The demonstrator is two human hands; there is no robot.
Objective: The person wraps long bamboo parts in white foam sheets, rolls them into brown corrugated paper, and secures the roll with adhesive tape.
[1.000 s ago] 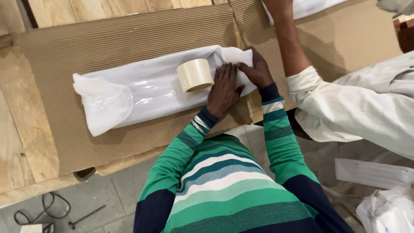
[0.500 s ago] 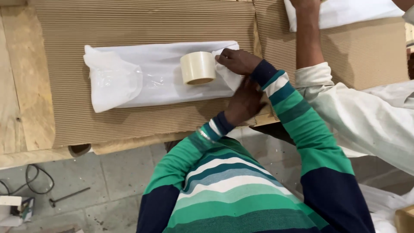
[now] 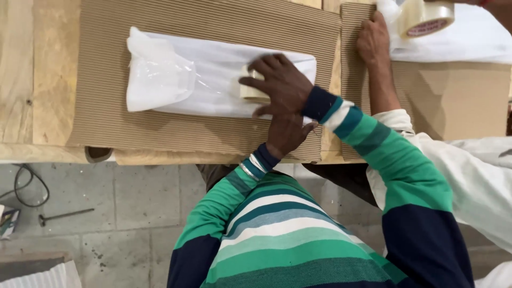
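Observation:
A long white plastic-wrapped package lies on a sheet of brown corrugated cardboard on a wooden table. A cream tape roll sits on the package, mostly covered by my right hand, whose fingers are spread over it and grip it. My left hand rests flat on the cardboard just in front of the package. Its fingertips are hidden under my right wrist. Both my sleeves are green, white and navy striped.
A co-worker in a white shirt stands at the right, one hand pressing on a second cardboard sheet beside another tape roll and white package. Below the table's edge is concrete floor with a cable and a metal rod.
My right hand has slid left from the package's end onto the tape roll and now covers it. My left hand has stayed by the package's front edge.

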